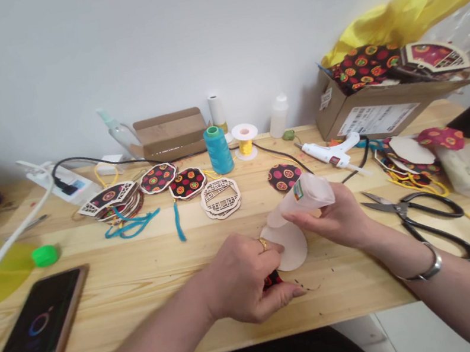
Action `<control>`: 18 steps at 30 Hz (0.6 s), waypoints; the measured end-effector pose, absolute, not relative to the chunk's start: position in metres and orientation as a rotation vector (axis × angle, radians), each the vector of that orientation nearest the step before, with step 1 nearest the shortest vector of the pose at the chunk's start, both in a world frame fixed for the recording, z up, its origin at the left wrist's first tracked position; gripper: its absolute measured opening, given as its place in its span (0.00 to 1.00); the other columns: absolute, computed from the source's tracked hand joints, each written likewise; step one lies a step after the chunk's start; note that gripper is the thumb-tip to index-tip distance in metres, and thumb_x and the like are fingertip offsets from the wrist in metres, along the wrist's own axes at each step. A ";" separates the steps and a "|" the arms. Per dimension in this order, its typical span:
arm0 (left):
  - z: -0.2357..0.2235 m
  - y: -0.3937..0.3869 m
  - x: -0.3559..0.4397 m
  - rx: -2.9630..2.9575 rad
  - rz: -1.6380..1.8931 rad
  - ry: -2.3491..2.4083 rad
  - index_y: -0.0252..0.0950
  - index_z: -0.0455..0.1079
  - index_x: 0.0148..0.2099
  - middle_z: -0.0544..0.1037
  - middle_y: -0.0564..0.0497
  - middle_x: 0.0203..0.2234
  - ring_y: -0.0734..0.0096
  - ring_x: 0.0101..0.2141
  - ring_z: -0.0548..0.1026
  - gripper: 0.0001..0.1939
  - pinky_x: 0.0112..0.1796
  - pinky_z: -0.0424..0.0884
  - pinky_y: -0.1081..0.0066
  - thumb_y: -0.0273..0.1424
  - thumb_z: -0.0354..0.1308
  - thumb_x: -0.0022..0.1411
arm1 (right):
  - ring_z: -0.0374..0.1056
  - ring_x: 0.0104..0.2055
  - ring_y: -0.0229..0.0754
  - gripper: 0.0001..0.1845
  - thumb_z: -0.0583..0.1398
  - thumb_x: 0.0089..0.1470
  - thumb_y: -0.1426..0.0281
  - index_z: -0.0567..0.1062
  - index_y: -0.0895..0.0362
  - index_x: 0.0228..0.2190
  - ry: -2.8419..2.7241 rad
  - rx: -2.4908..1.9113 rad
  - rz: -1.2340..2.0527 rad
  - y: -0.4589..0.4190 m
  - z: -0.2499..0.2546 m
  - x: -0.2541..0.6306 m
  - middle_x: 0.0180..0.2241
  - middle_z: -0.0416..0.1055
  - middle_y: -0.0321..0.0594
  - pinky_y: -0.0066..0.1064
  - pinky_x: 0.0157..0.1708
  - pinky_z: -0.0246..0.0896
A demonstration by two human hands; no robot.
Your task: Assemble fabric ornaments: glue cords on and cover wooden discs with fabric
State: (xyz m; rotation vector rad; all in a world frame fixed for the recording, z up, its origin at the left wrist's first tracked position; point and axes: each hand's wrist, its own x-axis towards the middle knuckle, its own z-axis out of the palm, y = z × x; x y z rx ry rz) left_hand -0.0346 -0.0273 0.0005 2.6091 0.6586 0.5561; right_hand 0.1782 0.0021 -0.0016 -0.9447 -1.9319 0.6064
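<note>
My right hand (344, 219) is wrapped round a translucent squeeze bottle (315, 190) with a small green label, tilted so its lower end sits over a pale round disc (293, 249). Whether the bottle touches the disc I cannot tell. With closed fingers, my left hand (246, 279) grips a dark red-patterned fabric piece (273, 279), mostly hidden beneath the palm. Its index fingertip rests on the disc. Just beyond lie a patterned fabric shape (284, 177) and a wooden lattice cutout (221, 197). Black-handled scissors (403, 209) lie to the right of my right wrist.
Along the wall stand a teal thread cone (218, 151), a yellow-cord spool (246, 143), a white bottle (279, 116) and a cardboard box (368, 113). A glue gun (332, 152) lies at right. Several ornaments (112, 197), a green cap (44, 255) and a phone (39, 329) occupy the left.
</note>
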 end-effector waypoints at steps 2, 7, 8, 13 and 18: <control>0.001 -0.027 -0.035 2.606 0.555 0.659 0.36 0.65 0.23 0.78 0.48 0.23 0.71 0.19 0.71 0.18 0.20 0.61 0.70 0.42 0.53 0.60 | 0.68 0.26 0.35 0.05 0.65 0.49 0.70 0.73 0.56 0.26 -1.927 -0.957 0.590 0.003 -0.002 0.180 0.26 0.74 0.34 0.26 0.27 0.63; 0.001 -0.027 -0.035 2.589 0.550 0.654 0.35 0.65 0.23 0.78 0.48 0.23 0.70 0.19 0.71 0.18 0.20 0.62 0.70 0.41 0.54 0.60 | 0.67 0.25 0.35 0.06 0.66 0.48 0.70 0.73 0.55 0.25 -1.920 -0.976 0.544 0.004 -0.003 0.186 0.25 0.74 0.34 0.27 0.27 0.63; 0.001 -0.027 -0.035 2.589 0.551 0.657 0.35 0.65 0.23 0.78 0.48 0.23 0.70 0.19 0.71 0.18 0.20 0.62 0.70 0.41 0.54 0.60 | 0.67 0.25 0.35 0.05 0.66 0.48 0.70 0.73 0.55 0.26 -1.920 -0.977 0.540 0.004 -0.004 0.187 0.25 0.74 0.34 0.27 0.27 0.63; 0.000 -0.028 -0.035 2.605 0.556 0.661 0.36 0.65 0.23 0.77 0.48 0.23 0.71 0.19 0.71 0.18 0.21 0.61 0.70 0.41 0.54 0.60 | 0.67 0.26 0.35 0.04 0.65 0.49 0.70 0.74 0.55 0.26 -1.917 -0.975 0.543 0.004 -0.004 0.189 0.26 0.74 0.34 0.27 0.26 0.63; 0.000 -0.027 -0.035 2.614 0.548 0.661 0.36 0.64 0.23 0.77 0.49 0.22 0.71 0.19 0.70 0.18 0.20 0.60 0.70 0.41 0.53 0.60 | 0.68 0.25 0.36 0.05 0.65 0.50 0.68 0.73 0.56 0.26 -1.920 -0.988 0.579 0.002 -0.002 0.185 0.25 0.74 0.35 0.27 0.26 0.64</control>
